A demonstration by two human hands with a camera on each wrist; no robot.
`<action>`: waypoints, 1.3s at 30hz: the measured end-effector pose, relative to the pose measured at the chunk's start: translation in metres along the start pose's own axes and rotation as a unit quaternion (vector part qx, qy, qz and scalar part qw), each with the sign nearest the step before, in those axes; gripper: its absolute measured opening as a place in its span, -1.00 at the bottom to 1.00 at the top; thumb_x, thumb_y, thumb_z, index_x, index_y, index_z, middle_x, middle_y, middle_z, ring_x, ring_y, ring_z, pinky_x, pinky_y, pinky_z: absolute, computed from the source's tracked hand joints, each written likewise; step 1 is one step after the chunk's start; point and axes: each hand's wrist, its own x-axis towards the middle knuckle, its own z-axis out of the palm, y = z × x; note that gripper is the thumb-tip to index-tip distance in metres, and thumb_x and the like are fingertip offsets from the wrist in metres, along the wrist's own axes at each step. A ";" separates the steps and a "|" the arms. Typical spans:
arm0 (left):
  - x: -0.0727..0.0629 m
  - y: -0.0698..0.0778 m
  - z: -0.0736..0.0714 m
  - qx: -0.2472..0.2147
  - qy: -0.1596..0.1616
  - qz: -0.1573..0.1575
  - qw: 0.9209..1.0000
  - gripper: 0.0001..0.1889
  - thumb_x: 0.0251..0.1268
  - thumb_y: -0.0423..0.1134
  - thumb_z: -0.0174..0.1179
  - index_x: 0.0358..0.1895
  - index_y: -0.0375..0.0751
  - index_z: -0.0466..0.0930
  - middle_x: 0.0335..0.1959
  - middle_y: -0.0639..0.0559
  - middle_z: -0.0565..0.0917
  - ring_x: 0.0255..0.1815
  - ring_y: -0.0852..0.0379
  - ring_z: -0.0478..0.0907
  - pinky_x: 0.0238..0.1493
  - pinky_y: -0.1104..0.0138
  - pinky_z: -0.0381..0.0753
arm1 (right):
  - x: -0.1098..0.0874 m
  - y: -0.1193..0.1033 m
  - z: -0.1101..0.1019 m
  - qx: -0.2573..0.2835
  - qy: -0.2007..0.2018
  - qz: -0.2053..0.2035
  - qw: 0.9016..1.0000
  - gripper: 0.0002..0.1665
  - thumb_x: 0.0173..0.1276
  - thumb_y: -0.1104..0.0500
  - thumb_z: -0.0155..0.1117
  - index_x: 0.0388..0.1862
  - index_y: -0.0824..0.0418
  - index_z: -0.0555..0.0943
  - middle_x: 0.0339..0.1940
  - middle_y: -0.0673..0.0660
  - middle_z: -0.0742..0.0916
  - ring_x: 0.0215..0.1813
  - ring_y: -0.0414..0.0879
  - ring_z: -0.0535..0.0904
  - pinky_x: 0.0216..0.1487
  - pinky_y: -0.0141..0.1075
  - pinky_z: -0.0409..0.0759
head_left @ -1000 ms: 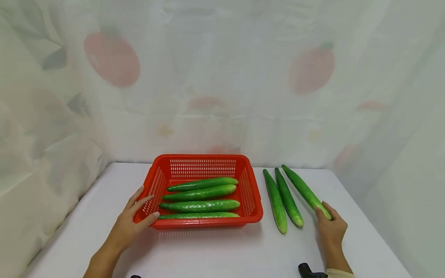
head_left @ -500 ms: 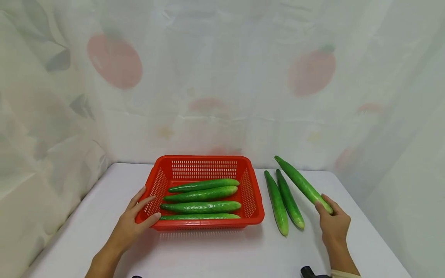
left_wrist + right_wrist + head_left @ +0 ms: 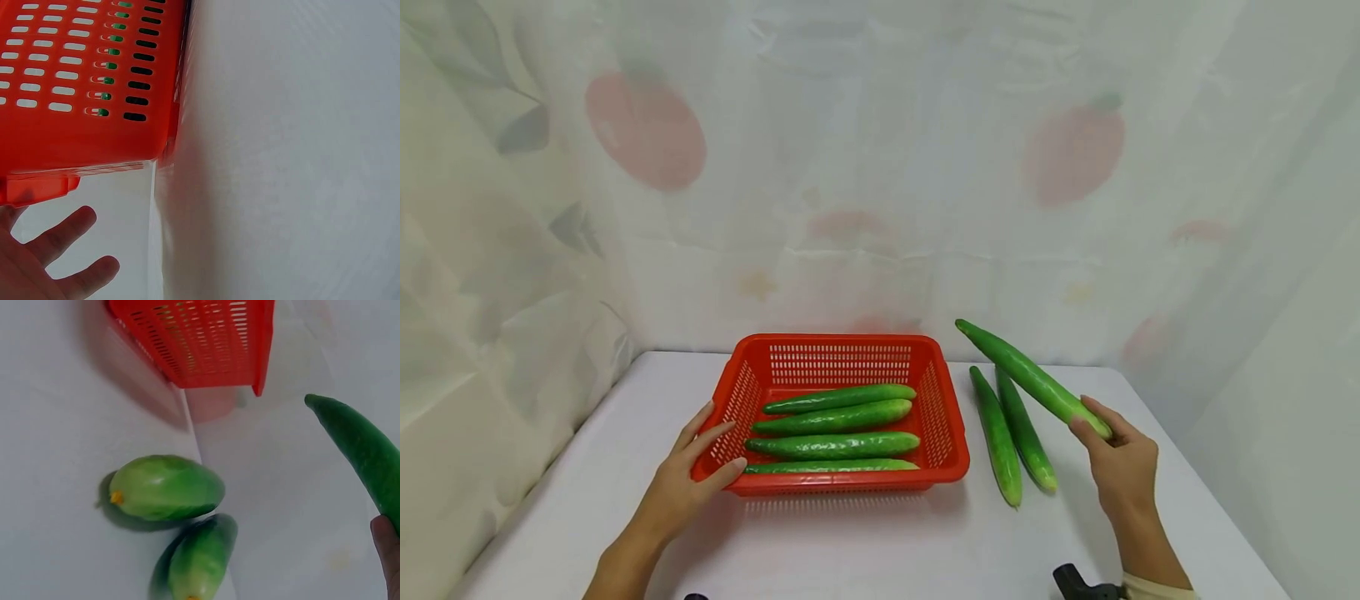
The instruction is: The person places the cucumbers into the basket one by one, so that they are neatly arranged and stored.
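My right hand point(image 3: 1126, 467) grips the pale end of a long green cucumber point(image 3: 1033, 379). That cucumber is raised off the table, its dark tip slanting up and left; in the right wrist view the held cucumber point(image 3: 359, 447) rises at the right edge beside my thumb. My left hand point(image 3: 681, 479) rests at the left end of the red plastic basket point(image 3: 850, 478), fingers spread and fairly straight over its rim. In the left wrist view, fingers of the left hand point(image 3: 53, 256) extend below the basket's perforated wall point(image 3: 75, 75). Several cucumbers point(image 3: 832, 446) lie crosswise in the basket.
Two more cucumbers lie side by side right of the basket, a left one point(image 3: 997, 437) and a right one point(image 3: 1026, 433). A white cloth covers the table point(image 3: 850, 550). A pale printed curtain point(image 3: 880, 167) hangs behind it and along both sides.
My right hand has lifted the cucumber off the table and moved it up, its tip swinging left over the two lying cucumbers. My left hand and the basket have stayed put.
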 end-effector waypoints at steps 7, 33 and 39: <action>0.000 -0.001 -0.001 -0.011 -0.002 -0.001 1.000 -0.41 0.22 -0.02 0.31 0.27 -0.22 0.48 0.51 0.01 0.07 0.37 -0.29 0.13 0.06 -0.24 0.27 | -0.002 -0.016 0.003 0.021 -0.040 -0.019 0.999 -0.51 0.30 0.19 0.37 0.20 0.28 0.58 0.01 0.08 0.60 -0.10 -0.24 0.56 -0.23 -0.53 0.49; -0.001 0.000 0.000 -0.003 -0.004 -0.001 1.000 -0.40 0.22 0.00 0.31 0.27 -0.21 0.48 0.51 0.01 0.07 0.38 -0.28 0.13 0.05 -0.25 0.26 | 0.004 -0.072 0.050 0.085 -0.175 -0.101 0.976 -0.56 0.33 0.26 0.32 0.15 0.40 0.57 0.06 0.26 0.60 -0.08 -0.06 0.55 -0.09 -0.41 0.56; 0.000 0.000 0.000 -0.006 -0.003 0.002 1.000 -0.41 0.22 -0.01 0.30 0.27 -0.22 0.48 0.51 0.02 0.06 0.35 -0.26 0.18 0.05 -0.19 0.32 | 0.008 -0.085 0.062 0.085 -0.209 -0.109 0.968 -0.57 0.33 0.21 0.34 0.14 0.35 0.60 0.03 0.26 0.62 -0.14 -0.03 0.55 -0.16 -0.36 0.59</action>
